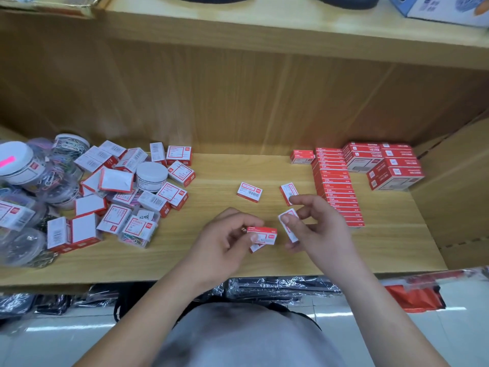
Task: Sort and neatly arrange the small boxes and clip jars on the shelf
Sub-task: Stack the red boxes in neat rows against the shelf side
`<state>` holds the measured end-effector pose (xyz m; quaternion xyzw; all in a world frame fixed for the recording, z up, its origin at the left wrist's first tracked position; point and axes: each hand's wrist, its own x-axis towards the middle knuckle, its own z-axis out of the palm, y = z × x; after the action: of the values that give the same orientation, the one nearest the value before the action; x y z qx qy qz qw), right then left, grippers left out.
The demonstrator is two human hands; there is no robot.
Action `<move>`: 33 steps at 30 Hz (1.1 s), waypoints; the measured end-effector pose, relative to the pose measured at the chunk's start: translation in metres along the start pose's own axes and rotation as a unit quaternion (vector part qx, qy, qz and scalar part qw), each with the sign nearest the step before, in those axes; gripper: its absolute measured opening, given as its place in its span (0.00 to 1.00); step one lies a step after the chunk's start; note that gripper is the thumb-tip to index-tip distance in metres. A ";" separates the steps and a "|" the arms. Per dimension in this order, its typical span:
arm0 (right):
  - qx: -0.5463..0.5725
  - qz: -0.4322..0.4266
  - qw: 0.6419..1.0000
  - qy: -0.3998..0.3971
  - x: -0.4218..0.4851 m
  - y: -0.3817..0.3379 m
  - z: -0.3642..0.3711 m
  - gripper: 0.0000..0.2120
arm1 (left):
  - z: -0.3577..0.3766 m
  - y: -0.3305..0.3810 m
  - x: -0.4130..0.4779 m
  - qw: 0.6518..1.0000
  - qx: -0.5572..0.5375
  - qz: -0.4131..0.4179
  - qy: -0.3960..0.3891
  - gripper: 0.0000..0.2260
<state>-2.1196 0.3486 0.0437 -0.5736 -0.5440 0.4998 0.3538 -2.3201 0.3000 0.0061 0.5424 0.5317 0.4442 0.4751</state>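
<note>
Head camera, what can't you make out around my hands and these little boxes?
All in the head view:
- Lower box: mostly covered by the upper box in the left hand.
- Tilted box in the right hand: partly hidden by fingers.
- Box labels: print too small.
- Clip jars: cut off by the left edge.

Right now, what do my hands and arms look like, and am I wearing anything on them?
The left forearm and right forearm are bare as far as the frame's edge, with no sleeves showing. The left hand and right hand have no gloves, and no ring, watch or bracelet is visible. The nails that show look short and unpainted. A grey top shows between the arms.
</note>
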 end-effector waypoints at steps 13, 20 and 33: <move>0.041 -0.025 0.993 -0.104 -0.001 0.019 0.010 0.13 | 0.018 0.000 0.015 0.998 -0.046 -0.023 0.043 0.09; -0.077 -0.046 0.995 0.034 0.008 0.062 -0.004 0.19 | -0.006 -0.040 0.016 0.956 0.281 0.059 0.052 0.18; -0.080 -0.098 0.989 0.079 -0.006 0.087 -0.011 0.24 | 0.006 -0.037 0.008 0.984 0.170 0.036 0.031 0.14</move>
<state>-2.0851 0.3303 -0.0349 -0.5815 -0.6062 0.3707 0.3961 -2.3193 0.3068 -0.0318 0.6202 0.5939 0.3811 0.3427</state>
